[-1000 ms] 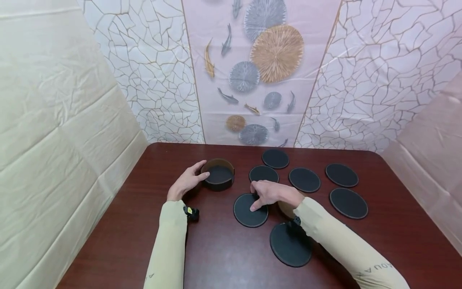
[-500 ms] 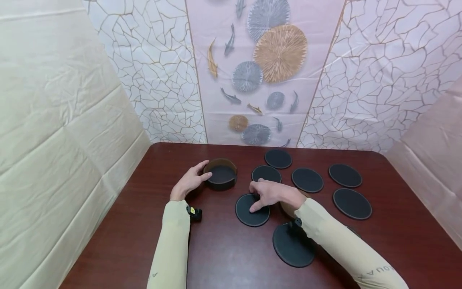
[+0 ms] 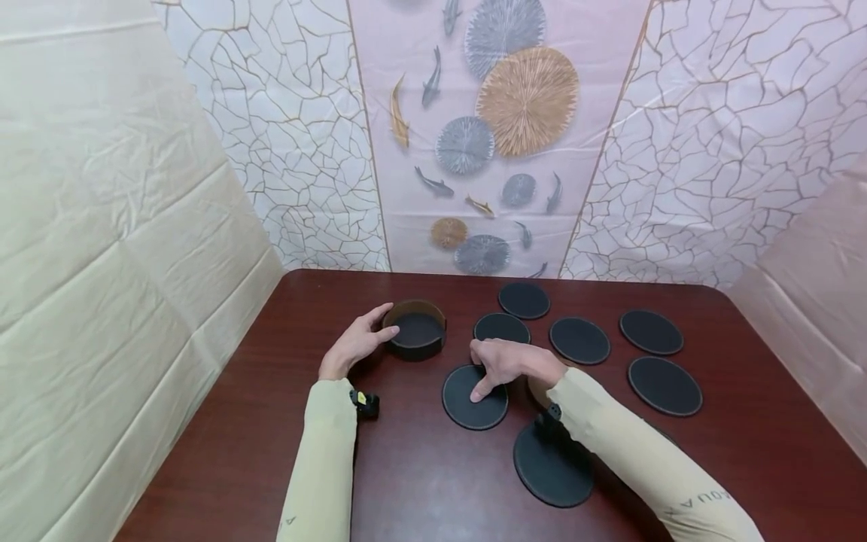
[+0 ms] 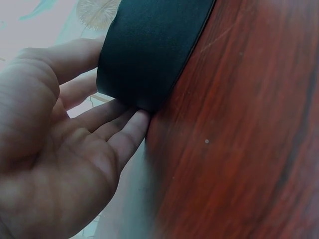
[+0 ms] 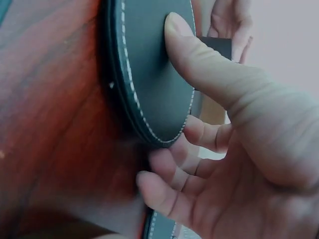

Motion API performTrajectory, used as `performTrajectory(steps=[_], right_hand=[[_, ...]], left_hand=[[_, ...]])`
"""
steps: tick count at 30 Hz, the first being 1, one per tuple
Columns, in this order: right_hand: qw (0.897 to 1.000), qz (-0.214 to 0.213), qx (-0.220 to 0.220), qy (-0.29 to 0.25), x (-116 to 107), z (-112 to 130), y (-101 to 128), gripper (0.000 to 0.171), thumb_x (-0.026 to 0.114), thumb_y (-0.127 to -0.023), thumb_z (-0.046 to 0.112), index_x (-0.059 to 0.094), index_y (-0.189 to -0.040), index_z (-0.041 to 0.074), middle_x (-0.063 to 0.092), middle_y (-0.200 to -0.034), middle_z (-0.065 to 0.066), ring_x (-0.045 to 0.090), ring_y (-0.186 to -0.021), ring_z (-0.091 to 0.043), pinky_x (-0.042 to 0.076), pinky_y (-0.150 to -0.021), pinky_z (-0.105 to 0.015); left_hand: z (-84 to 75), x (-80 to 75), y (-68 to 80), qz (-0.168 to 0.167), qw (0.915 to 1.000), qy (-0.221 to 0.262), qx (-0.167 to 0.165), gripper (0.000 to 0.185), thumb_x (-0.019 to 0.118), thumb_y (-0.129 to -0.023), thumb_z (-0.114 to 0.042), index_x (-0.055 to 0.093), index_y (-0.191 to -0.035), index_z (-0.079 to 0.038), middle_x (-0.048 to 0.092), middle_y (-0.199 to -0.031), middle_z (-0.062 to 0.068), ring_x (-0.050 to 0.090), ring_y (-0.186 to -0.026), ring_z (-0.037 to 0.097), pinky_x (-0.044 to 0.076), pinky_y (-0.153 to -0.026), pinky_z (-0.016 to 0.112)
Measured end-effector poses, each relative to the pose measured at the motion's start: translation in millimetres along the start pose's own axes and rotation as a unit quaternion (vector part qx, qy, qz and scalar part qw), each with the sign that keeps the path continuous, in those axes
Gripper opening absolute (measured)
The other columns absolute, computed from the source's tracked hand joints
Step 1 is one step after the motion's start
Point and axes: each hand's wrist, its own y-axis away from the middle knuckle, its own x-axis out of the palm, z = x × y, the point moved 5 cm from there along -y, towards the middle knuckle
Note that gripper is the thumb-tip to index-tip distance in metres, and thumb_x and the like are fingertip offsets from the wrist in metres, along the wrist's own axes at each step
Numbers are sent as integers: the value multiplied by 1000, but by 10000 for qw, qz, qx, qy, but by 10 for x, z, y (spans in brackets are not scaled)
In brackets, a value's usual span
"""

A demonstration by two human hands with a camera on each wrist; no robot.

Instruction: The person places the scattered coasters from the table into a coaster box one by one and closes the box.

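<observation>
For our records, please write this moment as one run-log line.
left hand: holds round coaster holder | right hand: thumb on black stitched coaster, fingers at its edge | several coasters: on table

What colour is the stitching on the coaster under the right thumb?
The stitching is white, in a dashed line; the right wrist view shows it best.

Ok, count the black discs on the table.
7 plainly visible: one disc pinched by the right hand, one nearest the person, three beyond that hand, two farther right; the sleeve may hide more.
</observation>
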Motion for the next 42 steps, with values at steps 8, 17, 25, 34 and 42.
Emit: performTrajectory(steps=[8,17,25,34,42], right_hand=[[9969,-238,-525,-533,-192,31,145,37,78,-84,34,50,-88,11,43,-75,0,44,-62,-16,36,-60,-27],[9824,-214,-827,-1662,-255,43,223,15,68,-93,20,61,-103,12,63,-73,-3,54,-48,-17,53,-48,-36],[9699,-455,-1108,-2121,-235,66,212,13,67,-94,18,63,-106,12,63,-73,-5,58,-50,-18,56,-55,-51],[9406,-899,-1135,-3070,-343,84,211,13,64,-96,15,57,-102,6,62,-71,-11,63,-53,-23,55,-62,-59],[8964,-1632,-1036,-3990,-452,97,130,19,61,-97,12,50,-108,0,63,-76,-15,67,-59,-26,59,-64,-50]], left_hand=[[-67,8,3,-7,9999,-82,64,69,64,-95,-34,32,-155,-22,36,-158,4,32,-147,26,31,-117,48],[-75,5,11,-101,9999,-62,14,67,63,-96,-32,32,-155,-21,36,-158,5,33,-147,26,31,-117,47],[-46,33,-9,-10,10000,11,38,68,62,-97,-30,29,-156,-19,32,-160,9,31,-147,29,32,-116,49],[-58,19,23,-66,9999,49,98,68,63,-96,-31,31,-155,-21,34,-159,8,35,-145,28,34,-115,48],[-37,36,23,-70,9999,88,72,68,63,-97,-28,31,-156,-19,37,-157,9,38,-143,27,36,-114,46]])
